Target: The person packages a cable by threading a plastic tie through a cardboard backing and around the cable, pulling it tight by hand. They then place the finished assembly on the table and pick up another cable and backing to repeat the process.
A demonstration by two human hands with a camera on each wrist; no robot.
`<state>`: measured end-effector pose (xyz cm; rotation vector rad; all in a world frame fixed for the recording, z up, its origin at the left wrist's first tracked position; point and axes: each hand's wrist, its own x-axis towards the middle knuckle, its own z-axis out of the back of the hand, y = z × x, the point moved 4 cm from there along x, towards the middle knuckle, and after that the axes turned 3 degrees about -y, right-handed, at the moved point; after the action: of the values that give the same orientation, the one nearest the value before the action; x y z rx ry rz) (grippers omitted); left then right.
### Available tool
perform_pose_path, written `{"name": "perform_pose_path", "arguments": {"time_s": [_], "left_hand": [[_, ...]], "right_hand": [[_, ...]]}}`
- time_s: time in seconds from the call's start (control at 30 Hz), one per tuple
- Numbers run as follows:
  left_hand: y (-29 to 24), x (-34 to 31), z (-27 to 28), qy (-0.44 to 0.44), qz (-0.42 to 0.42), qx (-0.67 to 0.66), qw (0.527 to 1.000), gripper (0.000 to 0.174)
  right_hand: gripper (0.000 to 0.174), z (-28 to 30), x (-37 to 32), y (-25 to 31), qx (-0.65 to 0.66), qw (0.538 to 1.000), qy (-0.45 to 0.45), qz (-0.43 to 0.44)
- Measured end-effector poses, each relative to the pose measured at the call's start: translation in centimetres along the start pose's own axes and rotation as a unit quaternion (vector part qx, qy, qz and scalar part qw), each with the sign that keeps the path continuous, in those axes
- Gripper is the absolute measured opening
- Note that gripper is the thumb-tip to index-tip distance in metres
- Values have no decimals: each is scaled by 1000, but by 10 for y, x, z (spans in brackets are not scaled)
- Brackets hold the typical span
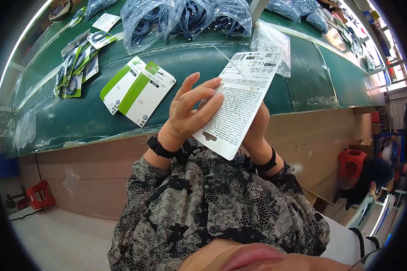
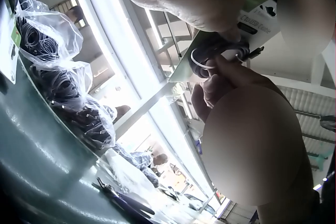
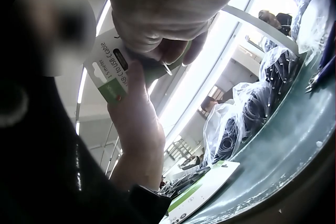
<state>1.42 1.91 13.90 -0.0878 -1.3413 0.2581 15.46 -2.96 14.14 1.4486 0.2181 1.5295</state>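
A white and green cable packaging card [image 1: 242,101] is held up tilted in front of the chest, printed back toward the head camera. My left hand [image 1: 192,106] pinches it near its lower left edge, fingertips on the back and thumb [image 3: 136,79] on the front. Against the card's front lies a dark coiled cable [image 2: 202,58], with a white tie [image 2: 195,61] looped round it. My right hand [image 1: 259,122], partly hidden behind the card, grips the coil at the tie. A thin clear strip [image 1: 230,61] sticks out on the card's back.
Two flat cards [image 1: 144,97] lie on the green table [image 1: 190,61], left of the hands. Packed cable cards [image 1: 79,65] are piled farther left. Bags of cables [image 1: 185,18] line the back, with an empty clear bag [image 1: 273,43] to the right. Cutting pliers [image 2: 123,200] lie on the table.
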Motion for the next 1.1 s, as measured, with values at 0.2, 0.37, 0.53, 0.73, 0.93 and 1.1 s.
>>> {"name": "perform_pose_path", "arguments": {"time_s": [0.2,0.37,0.53,0.73,0.93,1.1], "left_hand": [[1,-1,-1,6,-5,4,1000,34],[0,1,1,0,39,-36,999,35],[0,-3,0,5,19,-26,999,34],[-4,-2,-2,33,-19,21,999,32],[-6,-1,-7,46,-34,40,998,30],[-6,-1,-6,55,-20,13,998,26]], "right_hand": [[34,2,-2,-9,53,994,-41,-84],[34,2,-4,-7,35,998,-25,-42],[32,1,-6,-16,67,995,-20,-77],[30,13,0,-2,-73,996,-23,46],[33,11,-9,-11,-62,997,-10,41],[31,9,-17,-32,77,991,-45,-101]]}}
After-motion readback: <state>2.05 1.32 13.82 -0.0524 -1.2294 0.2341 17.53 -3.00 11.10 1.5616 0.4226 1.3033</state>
